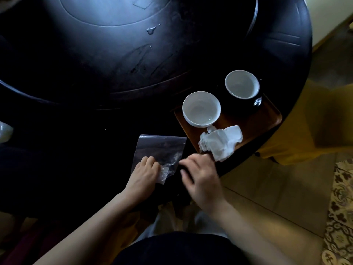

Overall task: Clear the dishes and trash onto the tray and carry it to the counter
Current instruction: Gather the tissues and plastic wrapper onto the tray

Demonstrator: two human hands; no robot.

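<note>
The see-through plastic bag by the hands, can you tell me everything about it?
The plastic bag is clear, thin and shiny, roughly rectangular, and looks empty. It lies mostly flat on the dark table, just left of the wooden tray and not on it. Its near corner is crumpled and lifted where the left hand presses and pinches it. The right hand is blurred beside that corner; whether it touches the bag is unclear.
</note>
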